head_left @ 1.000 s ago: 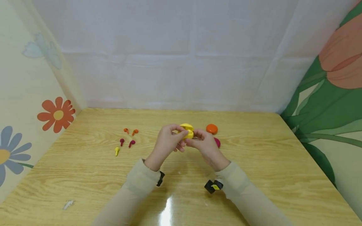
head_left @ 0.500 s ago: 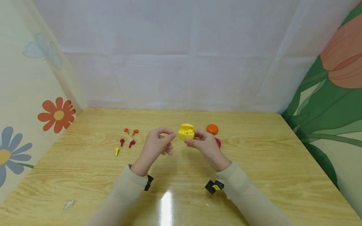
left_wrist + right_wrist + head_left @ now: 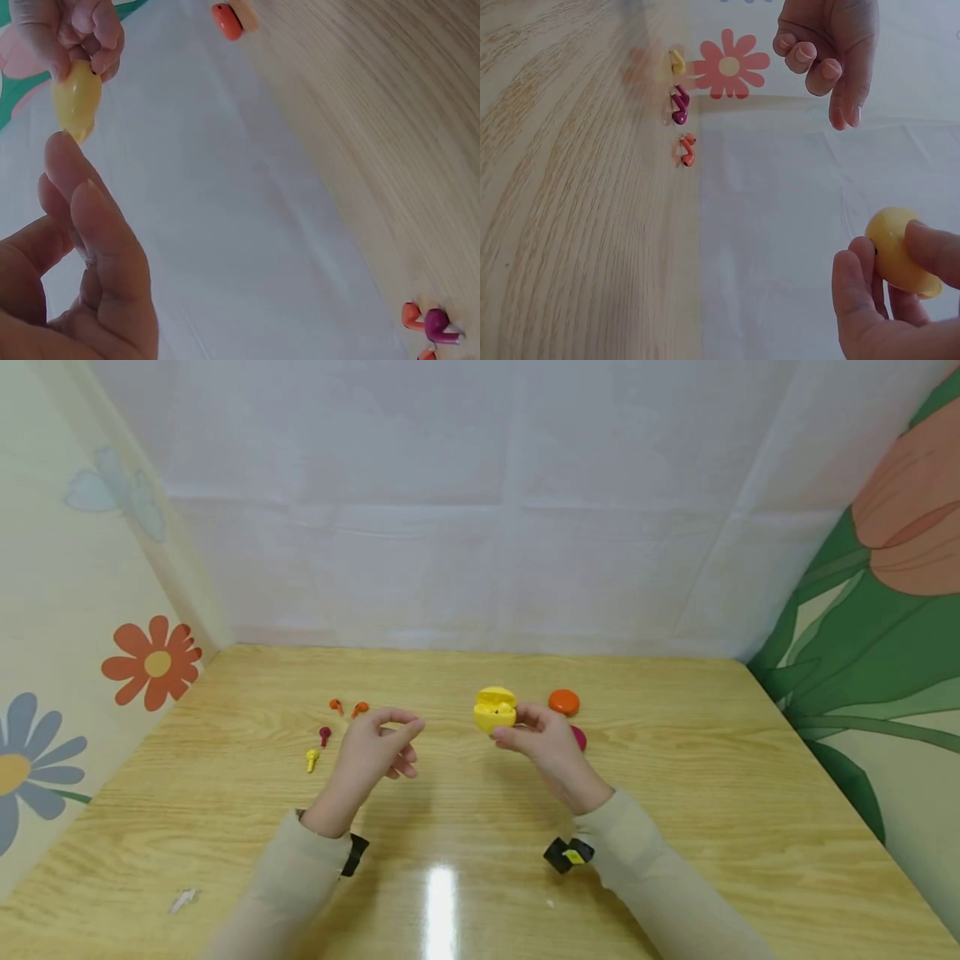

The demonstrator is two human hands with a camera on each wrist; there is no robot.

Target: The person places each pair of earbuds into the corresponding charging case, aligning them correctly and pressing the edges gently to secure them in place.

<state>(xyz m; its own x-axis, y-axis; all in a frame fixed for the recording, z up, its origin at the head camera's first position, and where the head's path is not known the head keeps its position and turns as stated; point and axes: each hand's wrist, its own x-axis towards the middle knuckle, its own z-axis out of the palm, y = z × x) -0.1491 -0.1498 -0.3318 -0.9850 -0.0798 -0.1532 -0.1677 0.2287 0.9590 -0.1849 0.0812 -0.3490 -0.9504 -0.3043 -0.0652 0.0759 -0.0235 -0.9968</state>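
Note:
My right hand (image 3: 543, 747) pinches a yellow earbud case (image 3: 493, 718) between thumb and fingers, held up over the table with its lid raised. Something small and yellow shows inside the case, too small to make out fully. Left of it hovers my left hand (image 3: 371, 752), loosely bent and holding nothing, as the right wrist view also shows. Near that hand lie a yellow earbud (image 3: 311, 760), a magenta earbud (image 3: 325, 735) and two orange earbuds (image 3: 336, 706). A second magenta earbud, hidden by the left hand in the head view, appears in the right wrist view.
Behind and beside the right hand lie a closed orange case (image 3: 564, 702) and a partly covered magenta case (image 3: 580, 738). The wooden table (image 3: 675, 777) meets a white cloth backdrop (image 3: 390, 577). Printed flower panels flank both sides.
My left hand has come away from the yellow case and moved left toward the earbuds, covering one magenta earbud. The right hand keeps holding the case almost still.

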